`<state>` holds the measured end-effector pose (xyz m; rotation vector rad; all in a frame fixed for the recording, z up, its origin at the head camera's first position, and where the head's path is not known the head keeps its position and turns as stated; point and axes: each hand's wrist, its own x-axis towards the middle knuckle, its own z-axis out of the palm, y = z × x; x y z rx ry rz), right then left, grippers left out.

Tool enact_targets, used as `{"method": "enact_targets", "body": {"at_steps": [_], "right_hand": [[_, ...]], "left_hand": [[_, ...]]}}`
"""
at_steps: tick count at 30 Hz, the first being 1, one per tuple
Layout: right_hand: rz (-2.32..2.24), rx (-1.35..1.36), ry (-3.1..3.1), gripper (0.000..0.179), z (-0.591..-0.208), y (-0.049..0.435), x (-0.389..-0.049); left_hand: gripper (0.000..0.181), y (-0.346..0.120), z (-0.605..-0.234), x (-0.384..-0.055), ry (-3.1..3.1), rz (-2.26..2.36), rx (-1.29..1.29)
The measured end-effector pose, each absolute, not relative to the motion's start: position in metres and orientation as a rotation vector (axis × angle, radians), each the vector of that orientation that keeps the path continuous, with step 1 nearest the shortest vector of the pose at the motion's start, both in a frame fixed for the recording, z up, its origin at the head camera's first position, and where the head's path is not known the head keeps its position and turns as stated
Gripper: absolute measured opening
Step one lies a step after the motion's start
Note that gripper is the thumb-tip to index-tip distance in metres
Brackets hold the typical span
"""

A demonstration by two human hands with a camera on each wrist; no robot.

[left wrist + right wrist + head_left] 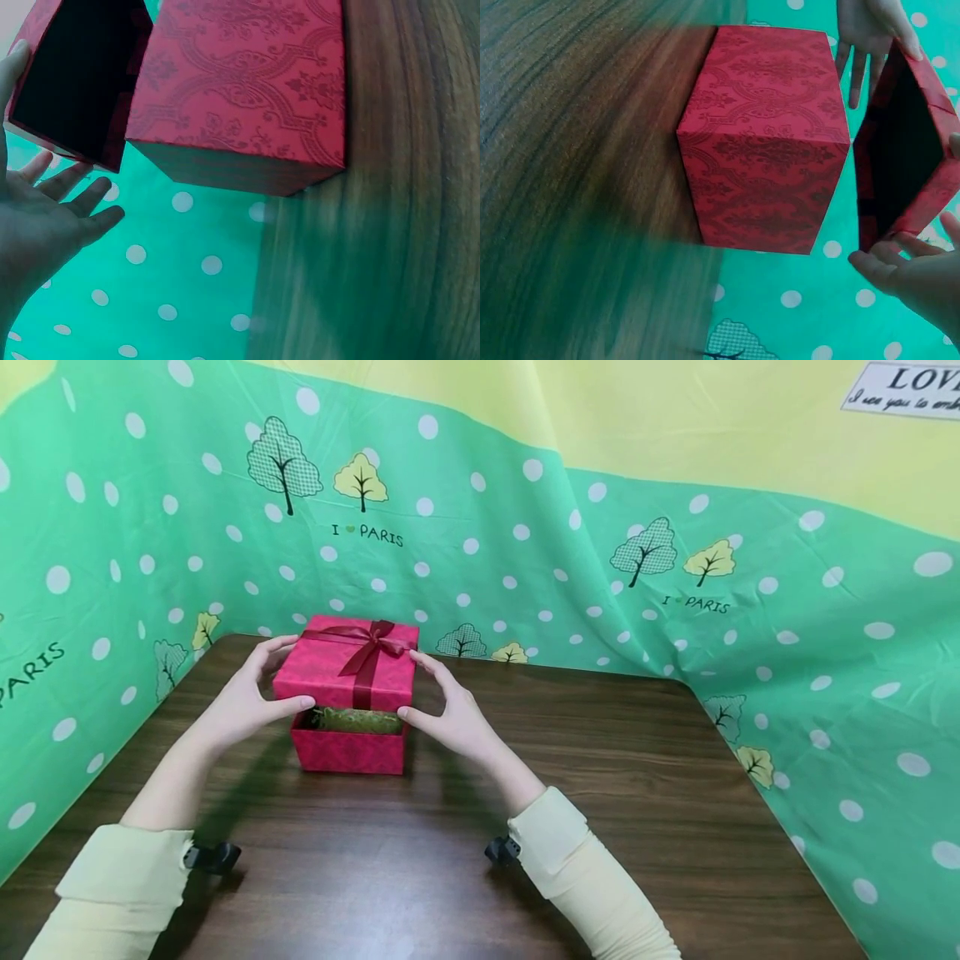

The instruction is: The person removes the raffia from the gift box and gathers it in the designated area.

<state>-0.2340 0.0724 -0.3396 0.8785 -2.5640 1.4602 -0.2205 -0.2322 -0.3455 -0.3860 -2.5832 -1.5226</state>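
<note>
A red gift box lid (318, 672) with a dark red ribbon bow (375, 647) is held up over the open red box (348, 752). My left hand (251, 689) grips the lid at its left side, thumb on the front edge. On the opposite side my right hand (457, 714) grips it, thumb at the front right corner. Something green (360, 721) shows inside the box through the gap below the lid. Both wrist views show the lid's dark hollow underside, tilted and apart from the box base (765, 135).
The box stands toward the back of a dark wooden table (600, 793). Behind and beside the table hangs a green and yellow cloth (510, 556) with white dots and printed trees. Small black devices (213, 857) sit at both cuffs.
</note>
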Motion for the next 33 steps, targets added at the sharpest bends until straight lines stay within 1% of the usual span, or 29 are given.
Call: {"method": "enact_targets", "body": {"at_steps": [5, 10, 15, 18, 22, 25, 29, 33], "right_hand": [[1.544, 0.913, -2.485, 0.073, -0.335, 0.075, -0.235], [1.659, 0.939, -2.42, 0.067, -0.329, 0.076, -0.232], [1.699, 0.963, -2.362, 0.061, -0.311, 0.075, -0.218], [1.715, 0.981, -2.321, 0.059, -0.302, 0.075, -0.21], [1.767, 1.022, -2.234, 0.059, -0.311, 0.076, -0.218], [1.818, 1.051, -2.19, 0.059, -0.306, 0.076, -0.215], [1.859, 1.067, -2.184, 0.061, -0.289, 0.075, -0.2], [1.877, 1.088, -2.158, 0.059, -0.284, 0.075, -0.196]], "left_hand": [[0.079, -0.23, -0.34, -0.217, -2.508, -1.51, -0.373], [0.073, -0.227, -0.334, -0.211, -2.418, -1.574, -0.391], [0.07, -0.224, -0.328, -0.206, -2.336, -1.618, -0.402], [0.069, -0.221, -0.324, -0.203, -2.276, -1.654, -0.414], [0.067, -0.217, -0.317, -0.199, -2.171, -1.753, -0.447], [0.066, -0.215, -0.312, -0.195, -2.047, -1.879, -0.493], [0.066, -0.212, -0.306, -0.189, -1.883, -2.029, -0.562], [0.07, -0.211, -0.3, -0.184, -1.819, -2.068, -0.62]]}}
